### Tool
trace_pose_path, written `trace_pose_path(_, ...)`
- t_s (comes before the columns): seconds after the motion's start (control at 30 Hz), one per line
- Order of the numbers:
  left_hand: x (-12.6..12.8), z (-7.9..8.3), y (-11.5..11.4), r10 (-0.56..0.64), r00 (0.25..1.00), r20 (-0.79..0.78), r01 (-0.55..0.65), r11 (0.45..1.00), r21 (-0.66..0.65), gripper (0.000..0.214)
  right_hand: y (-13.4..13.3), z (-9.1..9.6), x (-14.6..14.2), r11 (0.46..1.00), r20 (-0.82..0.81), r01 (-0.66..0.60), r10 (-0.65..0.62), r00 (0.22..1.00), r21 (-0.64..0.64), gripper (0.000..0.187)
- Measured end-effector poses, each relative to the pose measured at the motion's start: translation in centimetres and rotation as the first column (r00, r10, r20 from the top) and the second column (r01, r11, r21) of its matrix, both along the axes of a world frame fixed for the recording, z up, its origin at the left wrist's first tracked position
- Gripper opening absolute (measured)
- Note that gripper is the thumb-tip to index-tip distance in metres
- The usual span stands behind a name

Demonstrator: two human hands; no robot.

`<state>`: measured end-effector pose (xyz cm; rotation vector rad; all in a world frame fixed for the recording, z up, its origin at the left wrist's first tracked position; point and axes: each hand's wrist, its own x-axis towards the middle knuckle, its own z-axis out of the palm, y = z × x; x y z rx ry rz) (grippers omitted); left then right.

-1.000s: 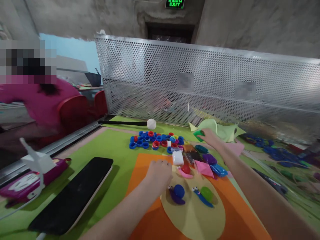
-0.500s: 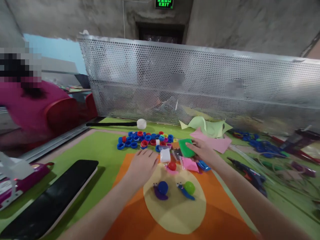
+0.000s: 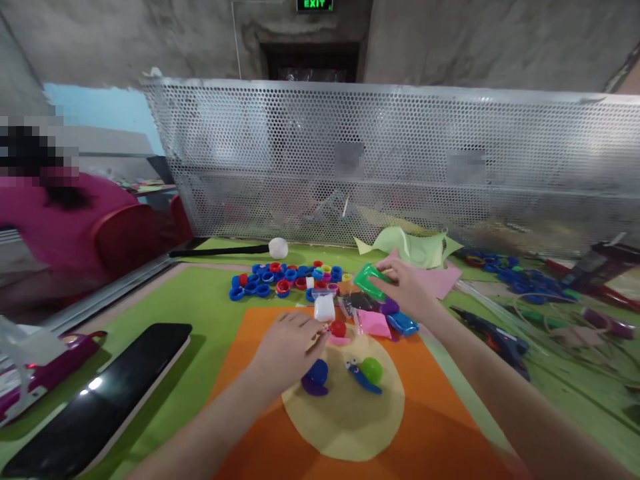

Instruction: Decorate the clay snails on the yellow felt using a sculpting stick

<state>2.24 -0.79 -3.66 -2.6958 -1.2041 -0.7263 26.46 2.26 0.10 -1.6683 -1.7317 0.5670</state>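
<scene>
My right hand (image 3: pixel 403 287) grips a green clay packet (image 3: pixel 371 281) by its right edge, above the other packets. My left hand (image 3: pixel 293 347) is open over the orange sheet (image 3: pixel 435 413), fingers reaching toward a small pink snail with a red ball shell (image 3: pixel 339 329); whether they touch it I cannot tell. Partly under that hand lies a purple snail with a blue shell (image 3: pixel 316 377). A blue snail with a green shell (image 3: pixel 367 375) sits on the pale yellow circle (image 3: pixel 350 433). Near the right hand are white (image 3: pixel 325 308), pink (image 3: pixel 374 323) and blue (image 3: pixel 403 324) packets.
Blue and red bottle caps (image 3: pixel 263 289) cluster behind the sheet. A black phone (image 3: pixel 100 393) lies left. At right are a glue gun (image 3: pixel 493 340) and cords. Paper scraps (image 3: pixel 410 247) lie before a perforated metal screen (image 3: pixel 300 147). A person in pink (image 3: pixel 75 213) sits at left.
My right hand has raised and tilted the green packet, uncovering a purple packet beneath. My left hand has moved down toward the red-shelled snail, now partly covering the blue-shelled one. The view has shifted slightly.
</scene>
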Motion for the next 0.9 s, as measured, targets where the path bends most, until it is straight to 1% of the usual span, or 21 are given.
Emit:
trace_pose_path(0.07,-0.4,0.2,0.5,0.042,0.999,-0.014,-0.043,0.999,-0.02,0.017,1.0,-1.1,1.4,0.997,0.154,0.077,-0.077,0.985,0.005,0.027)
trace_pose_path(0.17,-1.0,0.4,1.1,0.12,0.992,-0.043,-0.123,0.991,-0.056,0.015,1.7,-2.6,2.5,0.99,0.372,0.142,-0.13,0.919,-0.003,0.024)
trace_pose_path(0.23,-1.2,0.5,1.4,0.161,0.985,-0.067,-0.166,0.983,-0.081,0.017,1.6,-3.2,2.6,0.982,0.499,0.186,-0.175,0.849,0.029,0.025)
trace_pose_path(0.3,-1.3,0.5,1.6,0.184,0.979,-0.09,-0.193,0.975,-0.106,0.019,1.2,-3.0,2.3,0.973,0.606,0.214,-0.219,0.765,0.082,0.027)
trace_pose_path(0.33,-1.3,0.5,1.6,0.191,0.976,-0.101,-0.202,0.972,-0.118,0.019,1.0,-2.8,2.0,0.972,0.651,0.208,-0.226,0.725,0.105,0.027)
trace_pose_path(0.4,-1.2,0.6,1.5,0.196,0.973,-0.119,-0.212,0.968,-0.138,0.019,0.4,-1.9,1.3,0.983,0.725,0.141,-0.184,0.664,0.121,0.028)
trace_pose_path(0.43,-1.2,0.7,1.5,0.195,0.972,-0.128,-0.214,0.966,-0.147,0.018,0.0,-1.4,0.9,0.992,0.755,0.074,-0.126,0.644,0.103,0.028)
trace_pose_path(0.5,-1.1,0.8,1.3,0.193,0.97,-0.145,-0.216,0.963,-0.163,0.017,-0.6,-0.6,-0.1,0.995,0.795,-0.098,0.044,0.605,0.02,0.029)
trace_pose_path(0.57,-1.0,1.0,1.2,0.188,0.969,-0.161,-0.216,0.96,-0.177,0.017,-1.1,-0.1,-0.8,0.965,0.805,-0.25,0.211,0.555,-0.081,0.028)
trace_pose_path(0.6,-0.9,1.0,1.2,0.185,0.968,-0.169,-0.215,0.959,-0.184,0.017,-1.2,0.0,-1.0,0.949,0.805,-0.293,0.264,0.532,-0.118,0.027)
trace_pose_path(0.63,-0.9,1.1,1.2,0.183,0.968,-0.175,-0.215,0.958,-0.189,0.017,-1.2,0.0,-1.0,0.94,0.806,-0.311,0.289,0.516,-0.139,0.027)
trace_pose_path(0.7,-0.9,1.2,1.2,0.178,0.967,-0.184,-0.214,0.956,-0.198,0.017,-0.9,-0.3,-0.7,0.948,0.821,-0.29,0.27,0.502,-0.134,0.027)
trace_pose_path(0.8,-0.8,1.2,1.1,0.175,0.966,-0.191,-0.214,0.955,-0.207,0.018,-0.3,-0.9,0.5,0.975,0.848,-0.208,0.175,0.5,-0.078,0.028)
trace_pose_path(0.9,-0.7,1.1,0.9,0.171,0.965,-0.198,-0.213,0.953,-0.218,0.019,0.2,-1.2,1.7,0.984,0.858,-0.173,0.119,0.499,-0.036,0.03)
